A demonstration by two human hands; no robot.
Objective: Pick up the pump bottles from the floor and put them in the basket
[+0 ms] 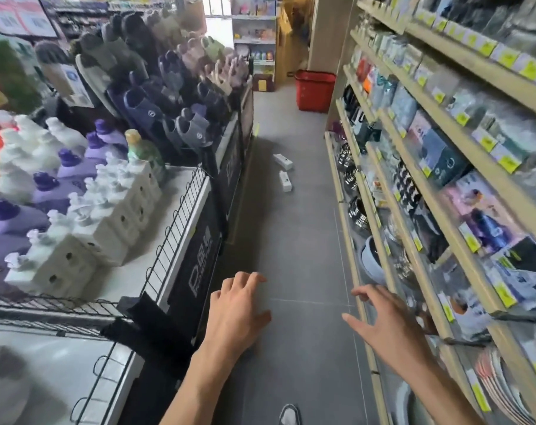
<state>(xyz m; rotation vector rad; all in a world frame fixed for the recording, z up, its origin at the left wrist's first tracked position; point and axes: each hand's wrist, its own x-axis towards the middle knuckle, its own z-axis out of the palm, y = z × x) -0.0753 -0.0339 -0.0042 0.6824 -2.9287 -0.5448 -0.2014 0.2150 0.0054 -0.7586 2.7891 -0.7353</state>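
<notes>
**Bottles still on the floor, nothing collected**

Grey shop-aisle floor (297, 240) runs between a display table (131, 271) and shelves (444, 167). Two white pump bottles (282, 161) (285, 180) lie on it ahead, well apart from the red basket (315, 90) farther down. Left hand (237, 305) and right hand (383, 320) hover empty, fingers loosely spread. By my reading, every pickup remains.
</notes>
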